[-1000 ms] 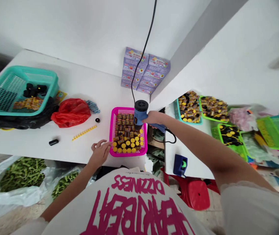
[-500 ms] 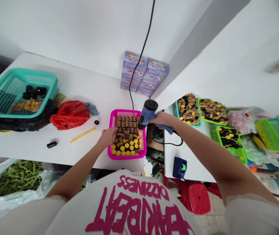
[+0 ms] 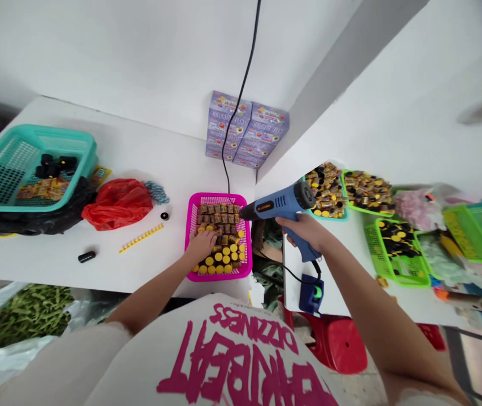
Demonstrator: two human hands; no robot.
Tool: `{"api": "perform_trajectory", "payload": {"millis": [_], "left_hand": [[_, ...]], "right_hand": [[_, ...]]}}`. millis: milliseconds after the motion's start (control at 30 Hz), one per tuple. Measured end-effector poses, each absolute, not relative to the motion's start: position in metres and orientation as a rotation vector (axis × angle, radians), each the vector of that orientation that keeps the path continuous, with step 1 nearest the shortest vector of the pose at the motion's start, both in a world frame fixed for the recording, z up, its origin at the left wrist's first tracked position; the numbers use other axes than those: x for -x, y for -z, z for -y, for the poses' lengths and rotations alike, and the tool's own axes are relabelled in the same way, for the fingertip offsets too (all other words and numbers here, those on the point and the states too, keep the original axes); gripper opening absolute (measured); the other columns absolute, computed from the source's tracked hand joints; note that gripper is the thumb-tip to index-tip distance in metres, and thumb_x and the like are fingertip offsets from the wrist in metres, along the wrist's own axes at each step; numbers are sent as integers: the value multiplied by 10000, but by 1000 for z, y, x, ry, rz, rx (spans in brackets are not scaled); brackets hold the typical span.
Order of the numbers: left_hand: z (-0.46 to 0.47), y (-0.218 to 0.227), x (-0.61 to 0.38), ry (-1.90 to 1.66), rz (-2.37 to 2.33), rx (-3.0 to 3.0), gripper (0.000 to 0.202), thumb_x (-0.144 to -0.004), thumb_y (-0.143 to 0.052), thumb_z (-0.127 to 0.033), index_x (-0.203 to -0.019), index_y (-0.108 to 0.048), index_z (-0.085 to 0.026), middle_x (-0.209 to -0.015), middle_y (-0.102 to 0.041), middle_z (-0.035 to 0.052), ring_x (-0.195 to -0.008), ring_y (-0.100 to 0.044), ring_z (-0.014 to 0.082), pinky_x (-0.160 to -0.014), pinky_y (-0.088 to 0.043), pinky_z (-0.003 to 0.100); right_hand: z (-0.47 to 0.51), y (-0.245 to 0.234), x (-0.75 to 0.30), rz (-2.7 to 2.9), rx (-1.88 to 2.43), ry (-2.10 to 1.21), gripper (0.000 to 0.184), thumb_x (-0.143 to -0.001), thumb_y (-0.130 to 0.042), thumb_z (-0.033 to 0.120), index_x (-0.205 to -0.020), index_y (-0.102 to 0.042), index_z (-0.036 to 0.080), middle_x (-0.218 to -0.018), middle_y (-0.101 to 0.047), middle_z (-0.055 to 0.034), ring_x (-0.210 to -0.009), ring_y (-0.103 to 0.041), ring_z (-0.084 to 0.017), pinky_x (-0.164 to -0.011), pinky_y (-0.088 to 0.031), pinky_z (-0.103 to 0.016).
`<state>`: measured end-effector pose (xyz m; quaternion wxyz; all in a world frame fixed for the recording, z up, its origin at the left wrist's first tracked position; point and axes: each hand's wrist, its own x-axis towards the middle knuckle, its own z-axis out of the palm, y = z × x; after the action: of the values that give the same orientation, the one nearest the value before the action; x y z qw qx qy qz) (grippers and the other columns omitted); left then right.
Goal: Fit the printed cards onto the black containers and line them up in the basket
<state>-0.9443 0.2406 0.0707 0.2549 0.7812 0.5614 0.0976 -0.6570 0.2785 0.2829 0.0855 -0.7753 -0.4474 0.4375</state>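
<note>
A blue heat gun is in my right hand, my fingers wrapped round its handle. Its dark nozzle points left, over the right rim of a pink plastic basket. Rows of small labelled containers lie on their sides in the basket's far part; nearer ones show yellow caps facing up. My left hand reaches over the basket's left side and rests on the containers, fingers partly spread; some containers under it are hidden.
Purple boxes stand against the wall, a black cord hanging before them. Leftward are a teal basket, a red bag, a yellow strip and a black cylinder. A tape dispenser and green baskets sit right.
The heat gun has swung from nozzle-down to nearly level, nozzle pointing left, as my right hand turned and lowered. My left hand has moved right and nearer, farther over the containers.
</note>
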Motion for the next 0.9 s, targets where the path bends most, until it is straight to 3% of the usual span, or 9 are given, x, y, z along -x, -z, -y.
{"api": "perform_trajectory", "payload": {"millis": [67, 267, 533, 900], "left_hand": [[-223, -78, 961, -276, -1472, -2121, 317, -1024, -396, -308, -1152, -664, -198, -1146, -705, 90, -1146, -601, 246, -1058, -338, 510], [-172, -102, 1021, -380, -1574, -2026, 406, -1035, -292, -296, -1327, -575, -283, -1311, -658, 60, -1300, -503, 250, -1025, -280, 478], [-150, -103, 1072, -543, -2004, -1686, 453, -1021, -262, -360, -1379, -500, -217, -1376, -591, 137, -1314, -421, 304, -1036, -259, 506], [-180, -118, 1093, -681, -2131, -1565, 500, -1009, -246, -424, -1357, -517, -188, -1360, -589, 162, -1313, -388, 345, -1069, -235, 572]], "right_hand": [[-280, -275, 668, 1358, 2274, -1361, 316, -849, -668, 464, -787, -586, 165, -629, -645, -32, -437, -566, -121, -415, -475, -245], [-304, -237, 727, 1571, 2173, -1402, 336, -821, -693, 481, -858, -664, 148, -600, -647, -31, -519, -610, -151, -502, -480, -239], [-337, -211, 785, 1818, 2120, -1358, 321, -831, -652, 461, -810, -695, 143, -627, -680, -60, -590, -654, -188, -597, -505, -262], [-322, -231, 756, 1919, 2180, -1254, 348, -770, -713, 486, -874, -719, 154, -791, -717, -88, -788, -680, -235, -690, -493, -276]]}}
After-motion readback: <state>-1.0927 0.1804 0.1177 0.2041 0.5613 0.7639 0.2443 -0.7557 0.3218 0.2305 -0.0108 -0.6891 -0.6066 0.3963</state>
